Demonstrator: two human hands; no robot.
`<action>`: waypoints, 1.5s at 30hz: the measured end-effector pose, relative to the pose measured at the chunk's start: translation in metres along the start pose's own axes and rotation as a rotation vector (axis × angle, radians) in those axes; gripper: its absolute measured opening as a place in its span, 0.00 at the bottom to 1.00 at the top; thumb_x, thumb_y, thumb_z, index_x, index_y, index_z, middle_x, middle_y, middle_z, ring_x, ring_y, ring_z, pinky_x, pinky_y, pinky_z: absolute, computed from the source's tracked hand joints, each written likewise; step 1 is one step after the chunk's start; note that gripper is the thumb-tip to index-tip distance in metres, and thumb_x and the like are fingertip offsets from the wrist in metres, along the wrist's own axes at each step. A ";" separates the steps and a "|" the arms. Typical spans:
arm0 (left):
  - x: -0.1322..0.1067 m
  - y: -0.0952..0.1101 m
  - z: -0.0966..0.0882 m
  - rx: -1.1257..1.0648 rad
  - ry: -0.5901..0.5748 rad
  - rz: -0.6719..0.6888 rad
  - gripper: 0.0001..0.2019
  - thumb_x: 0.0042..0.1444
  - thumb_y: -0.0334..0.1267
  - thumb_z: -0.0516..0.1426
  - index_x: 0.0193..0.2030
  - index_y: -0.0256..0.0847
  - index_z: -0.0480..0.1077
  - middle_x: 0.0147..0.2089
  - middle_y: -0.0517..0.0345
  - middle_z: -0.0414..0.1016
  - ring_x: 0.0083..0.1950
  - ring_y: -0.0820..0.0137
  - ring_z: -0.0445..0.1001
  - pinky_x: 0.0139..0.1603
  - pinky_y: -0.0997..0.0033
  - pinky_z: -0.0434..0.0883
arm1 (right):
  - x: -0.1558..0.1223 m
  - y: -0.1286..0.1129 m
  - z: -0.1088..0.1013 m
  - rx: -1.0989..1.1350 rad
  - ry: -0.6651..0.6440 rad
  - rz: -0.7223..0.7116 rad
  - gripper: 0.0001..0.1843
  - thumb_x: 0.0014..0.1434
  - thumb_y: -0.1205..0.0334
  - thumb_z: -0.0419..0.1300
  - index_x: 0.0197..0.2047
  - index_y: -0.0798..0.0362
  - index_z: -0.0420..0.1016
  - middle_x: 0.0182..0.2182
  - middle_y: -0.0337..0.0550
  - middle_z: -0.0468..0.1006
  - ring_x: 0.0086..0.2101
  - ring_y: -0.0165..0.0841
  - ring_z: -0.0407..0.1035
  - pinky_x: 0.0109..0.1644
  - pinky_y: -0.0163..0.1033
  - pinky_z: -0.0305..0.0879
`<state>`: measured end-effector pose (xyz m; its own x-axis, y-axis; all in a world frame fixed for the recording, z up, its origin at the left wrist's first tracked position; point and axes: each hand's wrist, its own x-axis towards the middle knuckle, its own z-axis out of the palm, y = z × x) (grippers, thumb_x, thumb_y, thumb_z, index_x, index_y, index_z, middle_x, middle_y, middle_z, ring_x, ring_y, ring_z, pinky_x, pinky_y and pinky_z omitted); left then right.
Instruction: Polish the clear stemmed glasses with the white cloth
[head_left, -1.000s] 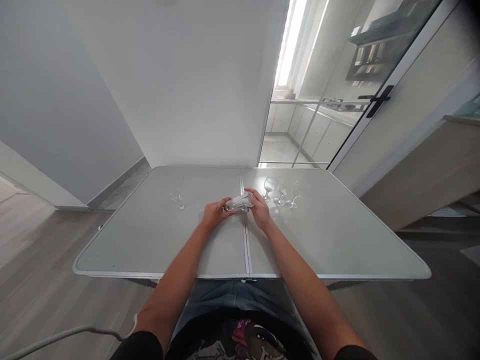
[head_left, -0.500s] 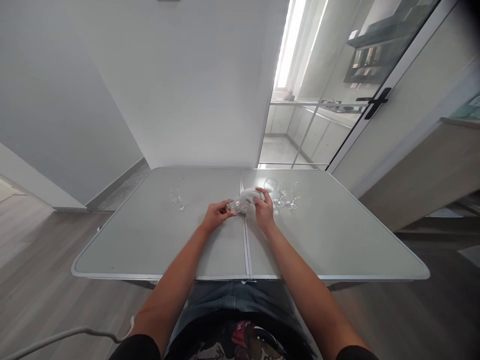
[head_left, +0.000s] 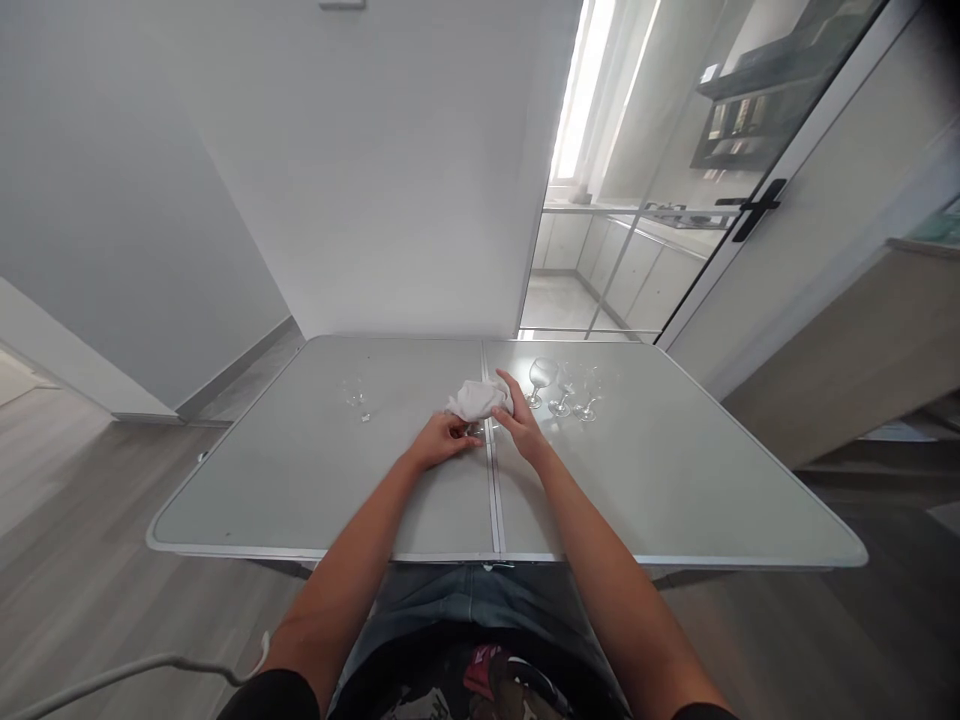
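Observation:
My left hand [head_left: 442, 440] is closed around a transparent glass [head_left: 475, 431] over the middle of the table, its fingers hiding part of it. Most of the rest of the glass lies under a bunched white cloth [head_left: 480, 400], so its full shape does not show. My right hand [head_left: 523, 428] grips the cloth at its right end, thumb below and fingers along the far side. Just beyond my right hand stand a round-bowled stemmed glass [head_left: 543, 374], a second stemmed glass [head_left: 560, 398] and a third [head_left: 586, 404].
At the table's left, some transparent glassware [head_left: 354, 393] is hard to make out, with a small pale piece [head_left: 365, 416] beside it. The pale table [head_left: 300, 500] has a metal seam down its middle. A wall [head_left: 390, 200] and a glass door [head_left: 622, 240] rise behind it.
The cloth has moved left and now covers more of the glass. My left hand has turned and dropped slightly nearer me with the glass. The round-bowled glass shows more fully beyond my right hand.

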<state>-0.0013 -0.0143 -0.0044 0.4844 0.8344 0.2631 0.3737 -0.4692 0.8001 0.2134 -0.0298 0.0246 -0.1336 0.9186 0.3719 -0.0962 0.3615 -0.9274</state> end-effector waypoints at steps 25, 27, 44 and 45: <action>0.008 -0.005 0.010 -0.577 0.385 -0.169 0.28 0.52 0.58 0.66 0.48 0.32 0.79 0.21 0.61 0.70 0.17 0.78 0.61 0.19 0.76 0.60 | 0.000 0.037 0.033 0.170 0.188 0.064 0.22 0.63 0.42 0.59 0.54 0.45 0.67 0.49 0.44 0.73 0.49 0.37 0.70 0.53 0.45 0.72; 0.009 -0.004 0.009 -0.607 0.362 -0.193 0.28 0.54 0.59 0.63 0.47 0.32 0.78 0.21 0.61 0.69 0.17 0.78 0.62 0.19 0.76 0.59 | -0.003 0.035 0.035 -0.046 0.123 -0.054 0.19 0.65 0.45 0.58 0.53 0.47 0.69 0.48 0.47 0.75 0.51 0.40 0.69 0.58 0.49 0.68; -0.004 0.003 0.006 0.282 0.187 0.135 0.16 0.62 0.46 0.59 0.48 0.37 0.79 0.25 0.58 0.75 0.24 0.74 0.66 0.32 0.72 0.63 | 0.002 0.026 0.020 -0.347 0.046 -0.164 0.12 0.65 0.50 0.59 0.33 0.47 0.72 0.29 0.41 0.72 0.35 0.38 0.67 0.53 0.49 0.66; -0.005 0.003 0.006 0.254 0.187 0.143 0.16 0.62 0.47 0.60 0.48 0.38 0.79 0.25 0.58 0.75 0.24 0.74 0.66 0.33 0.72 0.64 | 0.003 0.027 0.018 -0.227 0.093 -0.078 0.15 0.64 0.47 0.59 0.32 0.47 0.71 0.27 0.39 0.70 0.33 0.37 0.66 0.47 0.45 0.67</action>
<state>0.0024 -0.0216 -0.0065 0.4016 0.7824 0.4760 0.5085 -0.6228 0.5946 0.1922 -0.0201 0.0009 -0.0420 0.8933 0.4474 0.1226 0.4491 -0.8850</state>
